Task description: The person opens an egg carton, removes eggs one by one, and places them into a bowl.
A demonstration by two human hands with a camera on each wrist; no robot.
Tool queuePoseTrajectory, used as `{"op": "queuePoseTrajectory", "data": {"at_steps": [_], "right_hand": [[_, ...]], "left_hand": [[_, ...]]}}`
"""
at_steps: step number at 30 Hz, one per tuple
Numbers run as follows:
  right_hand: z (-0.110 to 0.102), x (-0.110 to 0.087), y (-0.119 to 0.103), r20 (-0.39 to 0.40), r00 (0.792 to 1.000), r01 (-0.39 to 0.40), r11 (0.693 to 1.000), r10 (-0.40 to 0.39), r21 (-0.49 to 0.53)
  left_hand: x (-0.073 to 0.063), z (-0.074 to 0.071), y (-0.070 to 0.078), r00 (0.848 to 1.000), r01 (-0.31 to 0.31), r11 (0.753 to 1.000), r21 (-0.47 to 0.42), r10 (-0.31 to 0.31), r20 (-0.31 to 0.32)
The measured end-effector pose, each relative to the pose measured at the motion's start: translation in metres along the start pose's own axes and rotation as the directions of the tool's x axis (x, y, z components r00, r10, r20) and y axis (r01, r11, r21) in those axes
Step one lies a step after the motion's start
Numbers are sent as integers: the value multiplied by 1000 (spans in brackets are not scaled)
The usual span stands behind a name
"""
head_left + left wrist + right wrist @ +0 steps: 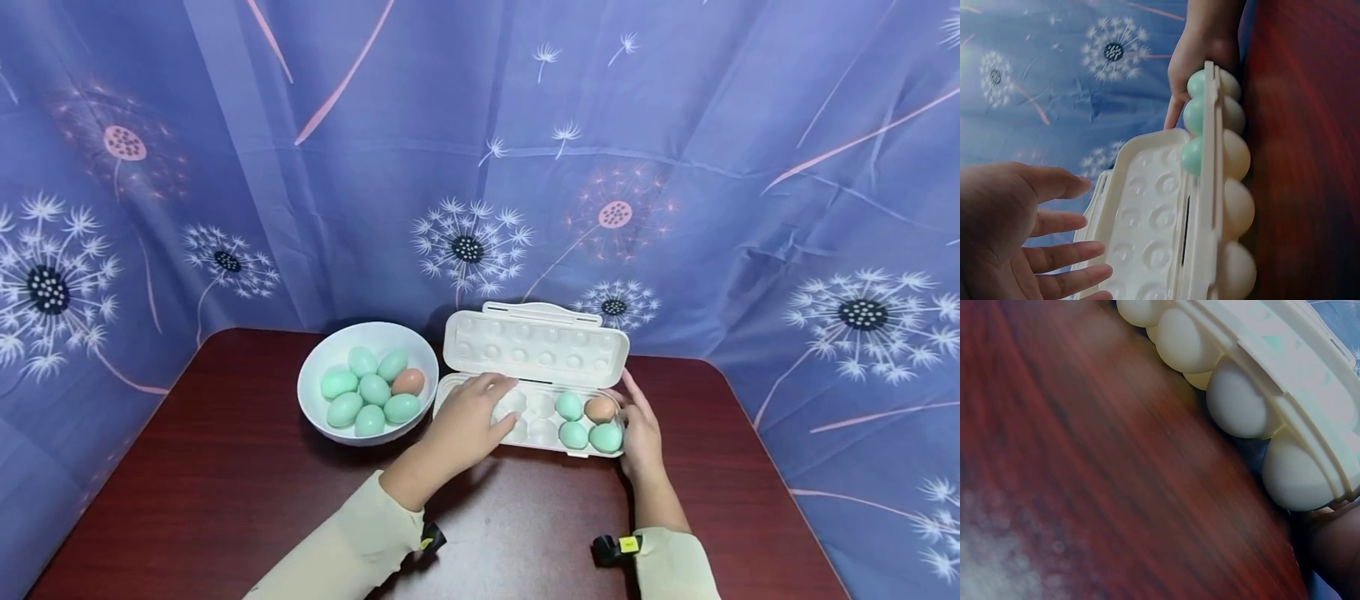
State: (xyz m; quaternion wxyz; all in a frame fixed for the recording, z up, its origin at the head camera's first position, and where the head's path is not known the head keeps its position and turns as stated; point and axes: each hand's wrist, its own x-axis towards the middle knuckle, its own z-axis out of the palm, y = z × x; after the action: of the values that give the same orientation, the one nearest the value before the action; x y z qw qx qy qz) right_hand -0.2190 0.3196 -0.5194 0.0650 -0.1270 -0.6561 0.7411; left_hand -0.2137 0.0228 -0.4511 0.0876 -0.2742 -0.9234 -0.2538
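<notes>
A white plastic egg carton [539, 436] lies on the table with its dimpled lid [536, 346] raised at the back. Pale green eggs [573, 436] and one brown egg [600, 409] fill cups at its right end. Over the cups at the left, my left hand [474, 417] hovers with fingers spread and nothing in it, as the left wrist view confirms. My right hand [641, 433] holds the carton's right end, one finger stretched back towards the lid. The right wrist view shows only a dark part of that hand against the carton's underside.
Left of the carton stands a white bowl [306, 387] with several green eggs [374, 389] and one brown egg [408, 382]. A blue dandelion-patterned curtain [360, 167] hangs right behind the dark red wooden table [225, 467].
</notes>
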Motion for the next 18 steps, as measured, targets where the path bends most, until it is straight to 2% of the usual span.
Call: {"op": "queuePoseTrajectory", "data": {"at_steps": [11, 18], "right_hand": [[0, 0, 1, -3, 1000, 4, 1000, -4, 8], [1, -1, -1, -1, 1000, 1, 1000, -1, -1]], "left_hand": [[14, 33, 26, 996, -73, 997, 19, 72, 56], [25, 50, 39, 992, -80, 997, -14, 81, 92]]}}
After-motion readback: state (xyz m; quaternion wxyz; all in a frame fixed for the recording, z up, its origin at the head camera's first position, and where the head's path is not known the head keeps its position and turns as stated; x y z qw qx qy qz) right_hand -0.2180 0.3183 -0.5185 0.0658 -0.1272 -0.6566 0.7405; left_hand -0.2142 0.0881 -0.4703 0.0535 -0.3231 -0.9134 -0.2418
